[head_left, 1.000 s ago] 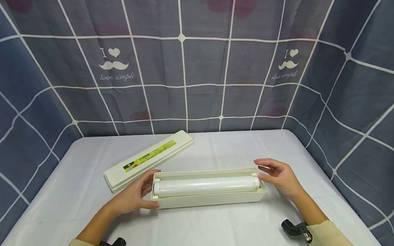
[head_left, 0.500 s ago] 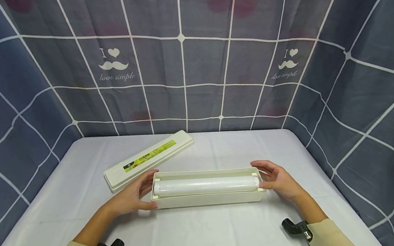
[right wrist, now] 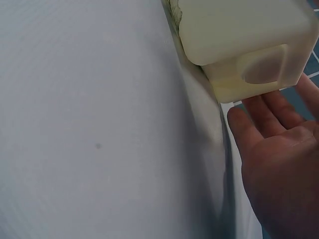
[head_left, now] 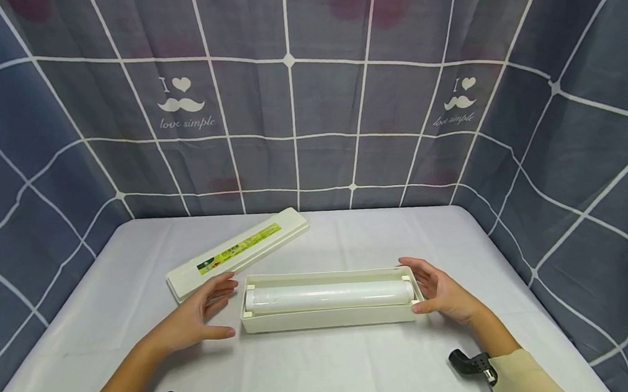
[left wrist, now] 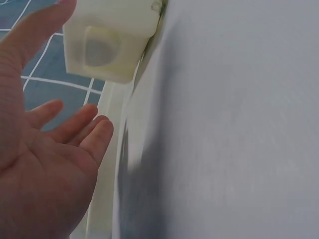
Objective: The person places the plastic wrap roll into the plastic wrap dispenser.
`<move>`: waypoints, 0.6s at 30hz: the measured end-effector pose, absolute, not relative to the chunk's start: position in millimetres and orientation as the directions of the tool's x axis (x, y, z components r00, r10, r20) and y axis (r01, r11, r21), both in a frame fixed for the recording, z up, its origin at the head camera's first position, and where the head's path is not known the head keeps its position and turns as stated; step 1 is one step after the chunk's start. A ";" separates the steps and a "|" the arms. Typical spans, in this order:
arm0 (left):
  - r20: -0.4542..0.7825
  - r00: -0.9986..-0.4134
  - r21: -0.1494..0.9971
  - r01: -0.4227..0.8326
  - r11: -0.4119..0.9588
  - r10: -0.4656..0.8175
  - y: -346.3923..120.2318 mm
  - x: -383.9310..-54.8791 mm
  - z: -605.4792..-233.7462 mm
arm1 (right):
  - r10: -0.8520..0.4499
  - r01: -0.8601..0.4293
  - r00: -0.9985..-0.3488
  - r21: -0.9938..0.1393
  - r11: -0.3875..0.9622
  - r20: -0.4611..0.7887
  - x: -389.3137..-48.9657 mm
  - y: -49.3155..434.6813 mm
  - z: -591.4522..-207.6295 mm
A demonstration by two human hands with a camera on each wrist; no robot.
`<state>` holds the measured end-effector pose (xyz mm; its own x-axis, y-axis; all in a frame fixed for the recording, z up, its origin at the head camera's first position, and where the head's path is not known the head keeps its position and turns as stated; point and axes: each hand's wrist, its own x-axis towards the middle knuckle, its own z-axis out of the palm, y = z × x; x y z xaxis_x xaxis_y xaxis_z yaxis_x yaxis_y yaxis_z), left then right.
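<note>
In the head view, a long cream cling film box (head_left: 330, 318) lies uncovered on the table. A white cling film roll (head_left: 328, 296) sits inside it. My left hand (head_left: 193, 318) is just left of the box, apart from it, its fingers spread; the box's end (left wrist: 99, 52) shows in the left wrist view. At the other end, my right hand (head_left: 440, 288) holds the box, thumb on the front corner and fingers around the back. Part of those fingers is hidden behind the box end (right wrist: 264, 69) in the right wrist view.
The box's long cream lid (head_left: 237, 252), with a green and yellow label, lies slanted behind at the left. A white cloth (head_left: 330, 375) covers the table. Checked curtains (head_left: 261, 101) stand along the back and both sides.
My left hand has let go of the box's left end and drawn back leftward. My right thumb has slid down to the front corner. Box, roll and lid stay put.
</note>
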<state>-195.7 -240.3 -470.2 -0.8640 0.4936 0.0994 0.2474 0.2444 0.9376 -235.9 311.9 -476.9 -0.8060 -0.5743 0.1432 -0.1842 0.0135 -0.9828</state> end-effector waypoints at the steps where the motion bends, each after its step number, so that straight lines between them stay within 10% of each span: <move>1: 0.110 -0.866 0.935 0.256 0.245 0.488 -242.6 -194.6 -470.1 | -0.577 -0.180 -0.805 -0.984 0.015 0.138 -235.8 311.4 -476.5; 18: 0.311 -0.866 0.881 0.417 0.223 0.391 -272.7 -181.4 -466.5 | -0.601 -0.145 -0.791 -0.989 -0.001 0.116 -234.5 311.0 -477.0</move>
